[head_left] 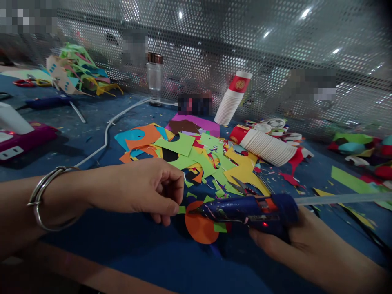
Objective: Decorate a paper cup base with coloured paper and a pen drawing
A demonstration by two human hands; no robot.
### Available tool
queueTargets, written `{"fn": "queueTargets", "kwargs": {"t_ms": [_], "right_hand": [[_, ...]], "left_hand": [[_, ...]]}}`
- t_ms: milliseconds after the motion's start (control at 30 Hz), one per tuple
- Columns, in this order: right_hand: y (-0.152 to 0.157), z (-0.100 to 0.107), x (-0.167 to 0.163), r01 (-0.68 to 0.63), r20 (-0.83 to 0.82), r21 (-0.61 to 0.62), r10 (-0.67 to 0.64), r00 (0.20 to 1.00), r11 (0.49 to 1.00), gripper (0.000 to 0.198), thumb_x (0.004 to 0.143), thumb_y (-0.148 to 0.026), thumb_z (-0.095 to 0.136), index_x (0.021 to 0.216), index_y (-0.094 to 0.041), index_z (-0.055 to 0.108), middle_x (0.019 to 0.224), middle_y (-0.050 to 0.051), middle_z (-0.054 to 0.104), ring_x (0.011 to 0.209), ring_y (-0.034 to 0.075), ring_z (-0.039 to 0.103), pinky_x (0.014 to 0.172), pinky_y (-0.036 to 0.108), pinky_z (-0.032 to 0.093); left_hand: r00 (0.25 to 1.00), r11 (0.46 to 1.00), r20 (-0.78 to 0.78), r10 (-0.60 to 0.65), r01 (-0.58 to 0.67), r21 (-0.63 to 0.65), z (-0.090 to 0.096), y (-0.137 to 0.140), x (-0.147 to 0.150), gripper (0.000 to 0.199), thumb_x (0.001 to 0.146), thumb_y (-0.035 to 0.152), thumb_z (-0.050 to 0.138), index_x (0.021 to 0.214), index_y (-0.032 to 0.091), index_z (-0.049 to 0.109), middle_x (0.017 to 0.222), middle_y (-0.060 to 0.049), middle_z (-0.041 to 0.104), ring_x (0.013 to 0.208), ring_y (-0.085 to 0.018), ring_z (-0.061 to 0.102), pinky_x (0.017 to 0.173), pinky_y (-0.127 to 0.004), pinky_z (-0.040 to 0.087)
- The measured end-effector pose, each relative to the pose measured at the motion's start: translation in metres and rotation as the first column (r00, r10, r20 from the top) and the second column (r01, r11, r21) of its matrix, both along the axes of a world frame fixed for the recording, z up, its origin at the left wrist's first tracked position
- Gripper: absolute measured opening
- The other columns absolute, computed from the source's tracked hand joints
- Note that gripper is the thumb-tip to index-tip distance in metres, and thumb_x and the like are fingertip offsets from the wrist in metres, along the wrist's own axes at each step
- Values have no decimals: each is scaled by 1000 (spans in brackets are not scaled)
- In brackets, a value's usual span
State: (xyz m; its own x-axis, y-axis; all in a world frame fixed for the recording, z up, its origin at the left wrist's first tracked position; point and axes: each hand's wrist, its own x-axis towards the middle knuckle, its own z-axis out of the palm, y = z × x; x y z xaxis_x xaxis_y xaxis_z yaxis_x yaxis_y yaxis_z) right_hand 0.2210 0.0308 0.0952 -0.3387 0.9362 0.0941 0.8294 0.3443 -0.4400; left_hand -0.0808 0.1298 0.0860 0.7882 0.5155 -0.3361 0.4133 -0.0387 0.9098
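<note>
My right hand point(312, 249) grips a blue hot glue gun point(245, 210) with a red light lit on its side. A long clear glue stick point(339, 199) sticks out of its back. The gun's nozzle points left and lies over an orange paper disc point(200, 232). Small green paper pieces show at the disc's left edge point(181, 210) and right side point(220, 227). My left hand point(147, 188), with silver bangles at the wrist, is closed with curled fingers beside the disc. Its thumb tip is close to the left green piece; whether it pinches anything is hidden.
Colored paper scraps point(202, 159) and scissors point(241, 185) lie beyond the disc. Stacked paper cups point(228, 102) stand tilted; another stack point(266, 145) lies down. A bottle point(154, 79), white cable point(107, 130), purple power strip point(27, 141) and second glue gun point(47, 101) sit leftward. A perforated screen point(196, 53) closes the back.
</note>
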Motion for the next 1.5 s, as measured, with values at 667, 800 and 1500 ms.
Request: {"fn": "queueTargets", "kwargs": {"t_ms": [667,800,1500], "right_hand": [[2,0,3,-122,31,120,119,992,985,27,88,-34,54,80,-30,80,76,0,82,58,20,73,60,24,67],[1,-1,5,-130,53,125,124,991,984,29,90,-35,53,85,-28,80,80,1,83,61,20,74,66,24,67],[-2,-2,5,-102,6,80,101,995,992,22,88,-32,55,72,-30,70,68,-7,77,52,17,69,51,22,62]], "left_hand": [[999,999,42,-33,33,18,-3,3,0,13,92,26,75,88,20,64,75,4,75,76,-13,78,66,-18,61],[998,999,55,-37,36,16,-3,4,0,12,92,24,74,88,20,63,74,5,73,75,-12,76,66,-19,60],[999,999,27,-41,42,-11,-4,5,1,15,92,29,75,88,20,65,78,1,75,74,-13,74,67,-21,59]]}}
